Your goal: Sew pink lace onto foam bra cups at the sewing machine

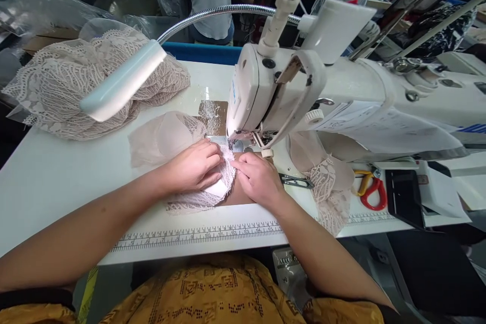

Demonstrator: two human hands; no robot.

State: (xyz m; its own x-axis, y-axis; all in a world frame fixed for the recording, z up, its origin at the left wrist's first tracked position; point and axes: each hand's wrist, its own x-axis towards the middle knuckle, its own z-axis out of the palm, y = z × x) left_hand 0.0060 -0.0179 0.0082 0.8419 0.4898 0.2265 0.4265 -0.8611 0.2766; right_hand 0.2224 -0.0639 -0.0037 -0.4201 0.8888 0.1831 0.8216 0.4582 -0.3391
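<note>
- The pale lace piece with a scalloped edge and a smooth white area (pixel 220 190) lies on the table, its upper end at the needle area of the white sewing machine (pixel 245 96).
- Left hand (pixel 195 164): laid over the piece, fingers bent and pressing from above; whether the thumb pinches cloth cannot be told.
- Right hand (pixel 261 177): fingers curled, index fingertip at the lace border; a firm grip cannot be confirmed.
- The step in hand appears to be guiding the border under the needle. Good practice would be light, even pressure from both hands, letting the machine draw the cloth.
- The curved border likely calls for small, frequent turns; pulling could stretch the lace or make the stitching wander.
- Fingertips are near the needle area; they are best kept beside its path.
- The beige sheer mesh piece with a rounded panel (pixel 170 134) lies just beyond the left hand and should be kept from sliding under the seam.
- Right of the right hand lie small black metal thread snips (pixel 296 181), convenient for trimming.
- The light-blue and white lamp (pixel 123 81) hangs before the large beige lace heap (pixel 76 76).
</note>
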